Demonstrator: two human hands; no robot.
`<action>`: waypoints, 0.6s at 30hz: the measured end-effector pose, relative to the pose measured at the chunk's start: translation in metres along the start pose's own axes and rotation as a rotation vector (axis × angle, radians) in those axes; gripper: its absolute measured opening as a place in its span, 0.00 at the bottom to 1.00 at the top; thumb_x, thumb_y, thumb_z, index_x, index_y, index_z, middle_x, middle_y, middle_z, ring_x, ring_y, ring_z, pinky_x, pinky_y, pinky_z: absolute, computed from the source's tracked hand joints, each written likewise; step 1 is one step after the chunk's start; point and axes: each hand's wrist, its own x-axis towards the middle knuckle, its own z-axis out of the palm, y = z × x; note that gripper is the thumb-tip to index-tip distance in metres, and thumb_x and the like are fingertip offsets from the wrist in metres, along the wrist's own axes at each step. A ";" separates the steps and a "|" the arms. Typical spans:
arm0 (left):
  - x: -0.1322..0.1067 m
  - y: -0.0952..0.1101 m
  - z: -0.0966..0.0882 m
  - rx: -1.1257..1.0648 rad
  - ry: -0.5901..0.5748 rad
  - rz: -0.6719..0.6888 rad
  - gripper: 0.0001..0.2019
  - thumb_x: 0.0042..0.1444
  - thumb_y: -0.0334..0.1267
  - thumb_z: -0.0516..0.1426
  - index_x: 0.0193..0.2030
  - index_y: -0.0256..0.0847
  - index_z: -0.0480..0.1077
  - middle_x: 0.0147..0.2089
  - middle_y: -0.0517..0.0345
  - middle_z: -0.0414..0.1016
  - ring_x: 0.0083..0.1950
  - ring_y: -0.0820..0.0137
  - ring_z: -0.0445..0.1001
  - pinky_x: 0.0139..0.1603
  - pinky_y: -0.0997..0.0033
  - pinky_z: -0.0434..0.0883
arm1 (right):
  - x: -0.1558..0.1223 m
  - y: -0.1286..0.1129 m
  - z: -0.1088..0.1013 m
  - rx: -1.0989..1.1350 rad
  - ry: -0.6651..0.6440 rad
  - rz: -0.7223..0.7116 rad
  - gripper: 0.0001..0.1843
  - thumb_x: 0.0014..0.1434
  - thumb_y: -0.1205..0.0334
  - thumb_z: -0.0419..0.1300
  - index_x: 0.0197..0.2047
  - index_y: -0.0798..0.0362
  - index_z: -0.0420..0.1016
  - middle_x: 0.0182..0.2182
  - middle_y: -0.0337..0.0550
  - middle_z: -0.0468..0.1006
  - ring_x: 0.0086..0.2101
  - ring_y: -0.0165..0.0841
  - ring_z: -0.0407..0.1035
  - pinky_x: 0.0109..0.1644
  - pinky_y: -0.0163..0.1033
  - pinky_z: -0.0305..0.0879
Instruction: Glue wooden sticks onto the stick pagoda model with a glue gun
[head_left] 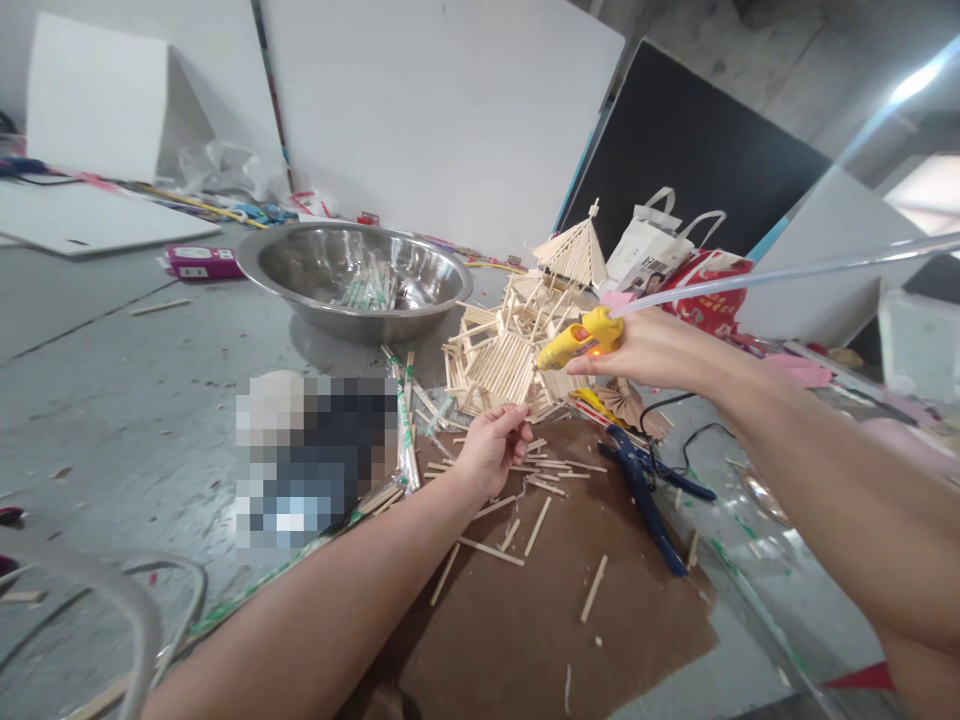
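Note:
My right hand (pixel 649 350) is wrapped round a yellow hot glue gun (pixel 577 342), with a small orange light on its side. A long clear glue stick (pixel 727 284) runs out of its back to the right. The gun's nozzle points left, over a model pavilion (pixel 501 368) built of thin wooden sticks with a pointed roof (pixel 574 252). At the model's front lower edge my left hand (pixel 493 445) is closed in a pinch; whatever lies between its fingertips is hidden. Loose cut sticks (pixel 538 525) lie below that hand on a brown board (pixel 525 640).
Blue-handled pliers (pixel 646 500) and a black cord lie right of the board. A steel basin (pixel 300 305) holding wrapped sticks stands behind left. Stick packets (pixel 407 430) lie left of the model. Bags (pixel 645 245) stand behind it. A blurred-out patch covers the left middle.

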 end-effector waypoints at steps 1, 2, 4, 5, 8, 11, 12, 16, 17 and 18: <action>0.000 0.000 0.000 0.003 0.002 0.000 0.12 0.40 0.41 0.60 0.26 0.34 0.65 0.15 0.65 0.63 0.12 0.83 0.56 0.13 0.82 0.51 | 0.000 0.000 0.000 0.007 0.001 -0.003 0.17 0.43 0.45 0.58 0.30 0.49 0.74 0.26 0.38 0.73 0.27 0.31 0.65 0.29 0.36 0.58; 0.000 0.000 -0.001 0.005 0.002 0.001 0.12 0.40 0.41 0.60 0.26 0.34 0.65 0.15 0.65 0.63 0.12 0.83 0.56 0.13 0.81 0.51 | 0.000 0.000 0.000 0.012 0.006 -0.002 0.17 0.42 0.46 0.58 0.31 0.49 0.74 0.26 0.38 0.73 0.27 0.31 0.65 0.29 0.36 0.58; 0.001 -0.001 -0.001 0.008 -0.001 0.008 0.12 0.41 0.41 0.59 0.27 0.34 0.66 0.16 0.65 0.63 0.13 0.83 0.56 0.13 0.81 0.51 | 0.000 -0.002 0.000 0.023 0.020 0.011 0.17 0.42 0.46 0.58 0.30 0.49 0.74 0.25 0.38 0.73 0.26 0.31 0.65 0.28 0.36 0.57; 0.001 -0.001 -0.001 0.008 -0.003 0.010 0.12 0.41 0.41 0.58 0.28 0.34 0.66 0.16 0.65 0.63 0.13 0.83 0.57 0.13 0.81 0.51 | -0.001 -0.003 -0.001 0.027 0.028 0.023 0.16 0.42 0.47 0.59 0.30 0.49 0.74 0.24 0.38 0.73 0.25 0.30 0.65 0.27 0.36 0.57; 0.001 0.000 -0.001 0.010 0.006 0.007 0.11 0.42 0.41 0.57 0.28 0.35 0.67 0.16 0.66 0.63 0.13 0.83 0.57 0.13 0.81 0.51 | -0.003 -0.008 -0.003 0.020 0.038 0.076 0.15 0.41 0.47 0.59 0.28 0.49 0.74 0.22 0.38 0.72 0.23 0.30 0.63 0.25 0.36 0.56; 0.000 0.000 -0.001 0.018 0.021 0.008 0.10 0.42 0.40 0.57 0.27 0.35 0.67 0.16 0.66 0.63 0.13 0.82 0.57 0.13 0.80 0.51 | -0.004 -0.010 -0.005 0.004 0.030 0.114 0.15 0.41 0.47 0.59 0.27 0.48 0.74 0.20 0.38 0.71 0.21 0.29 0.62 0.25 0.36 0.56; 0.000 0.000 -0.001 0.022 0.024 0.010 0.10 0.42 0.40 0.57 0.27 0.35 0.67 0.16 0.66 0.63 0.13 0.82 0.56 0.13 0.80 0.50 | -0.004 -0.009 -0.005 0.012 0.029 0.107 0.15 0.41 0.47 0.59 0.28 0.48 0.74 0.21 0.38 0.71 0.21 0.29 0.62 0.25 0.36 0.56; 0.000 0.000 -0.001 0.034 0.029 0.011 0.08 0.41 0.39 0.57 0.27 0.35 0.67 0.16 0.65 0.63 0.13 0.82 0.57 0.13 0.80 0.50 | -0.003 -0.004 -0.003 0.047 0.011 0.053 0.15 0.42 0.47 0.59 0.31 0.47 0.74 0.26 0.38 0.73 0.25 0.30 0.65 0.28 0.36 0.58; 0.000 0.000 -0.001 0.035 0.030 0.014 0.08 0.41 0.38 0.57 0.27 0.35 0.67 0.16 0.65 0.63 0.13 0.82 0.57 0.13 0.80 0.50 | -0.003 -0.003 -0.002 0.046 0.009 0.049 0.16 0.42 0.47 0.59 0.31 0.48 0.74 0.26 0.38 0.73 0.26 0.30 0.65 0.28 0.36 0.58; 0.000 0.000 -0.001 0.036 0.031 0.017 0.08 0.41 0.38 0.57 0.27 0.35 0.67 0.15 0.66 0.63 0.13 0.82 0.56 0.13 0.80 0.50 | -0.003 -0.003 -0.002 0.042 0.012 0.050 0.16 0.42 0.47 0.59 0.31 0.48 0.74 0.26 0.38 0.73 0.26 0.30 0.65 0.28 0.36 0.58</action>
